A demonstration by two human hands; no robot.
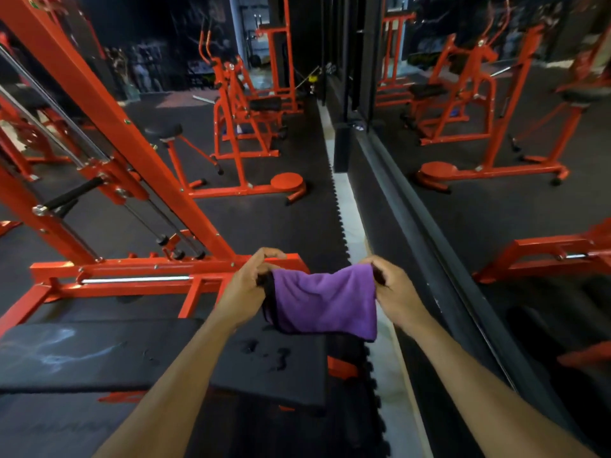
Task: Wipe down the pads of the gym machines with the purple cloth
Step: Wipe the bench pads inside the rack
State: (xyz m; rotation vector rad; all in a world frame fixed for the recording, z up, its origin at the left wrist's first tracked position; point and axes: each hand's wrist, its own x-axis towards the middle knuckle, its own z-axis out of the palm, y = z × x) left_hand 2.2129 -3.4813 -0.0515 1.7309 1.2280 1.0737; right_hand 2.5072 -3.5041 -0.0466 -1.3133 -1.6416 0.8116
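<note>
At the far left of the frame a slanted red machine frame [109, 127] runs from the upper left corner down toward the centre, with chrome guide rods and a black-gripped handle [71, 193] beside it. Below it, in the lower left, lies a black bench pad [132, 355] with pale smudges and a few dark scuffs on its surface; whether those marks are wet or worn into the cover is hard to say at this sharpness. Just right of the frame's base, in the lower middle, the left hand [246, 289] pinches the left edge of the purple cloth [325, 300], fingers curled round the bunched fabric. The cloth hangs stretched between both hands, above the right end of the pad and not touching it, its lower edge drooping. The right hand [395, 289] grips the cloth's upper right corner in the same curled way, so the two hands are apart with the cloth spanning the gap. Further back, in the upper middle, stands another red machine [244, 123] with a black seat. Along the right side a wall mirror [496, 209] reflects red equipment and dark rubber floor [264, 223].
</note>
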